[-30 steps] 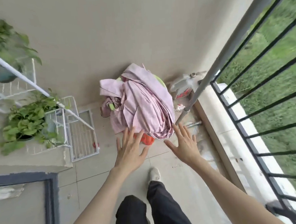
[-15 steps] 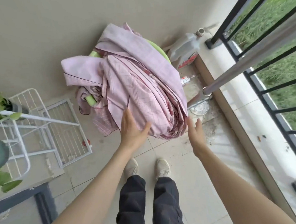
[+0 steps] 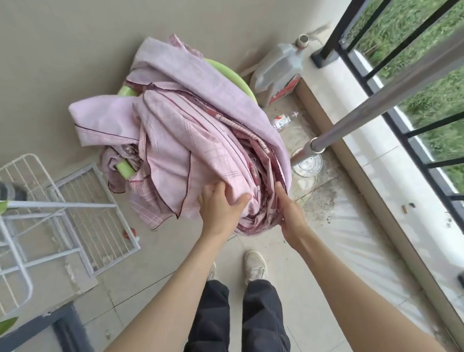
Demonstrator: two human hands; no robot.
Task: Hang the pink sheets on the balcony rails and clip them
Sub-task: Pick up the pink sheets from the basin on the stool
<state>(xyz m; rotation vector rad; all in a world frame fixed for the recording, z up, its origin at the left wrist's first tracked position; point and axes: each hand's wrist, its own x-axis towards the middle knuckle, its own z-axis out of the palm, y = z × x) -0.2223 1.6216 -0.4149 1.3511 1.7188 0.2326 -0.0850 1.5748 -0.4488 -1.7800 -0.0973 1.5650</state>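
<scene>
A heap of pink checked sheets (image 3: 183, 129) lies piled in a green basin (image 3: 229, 74) on the balcony floor by the wall. My left hand (image 3: 219, 207) rests on the near top of the heap, thumb spread across the cloth and fingers pressed into a fold. My right hand (image 3: 288, 213) is at the heap's near right side, its fingers pushed in among the dark red folded edges, so their tips are hidden. The black balcony rails (image 3: 425, 123) run along the right side, apart from the sheets.
A steel pole (image 3: 385, 104) slants from the floor up across the rails. A plastic jug (image 3: 278, 71) and a small bottle (image 3: 283, 121) stand behind the basin. A white wire rack (image 3: 63, 215) with plants fills the left. My feet (image 3: 253, 265) are just below the heap.
I have stepped closer and bent over the heap. Both hands went from hovering open in front of the sheets to touching them, the left on top, the right dug into the right side.
</scene>
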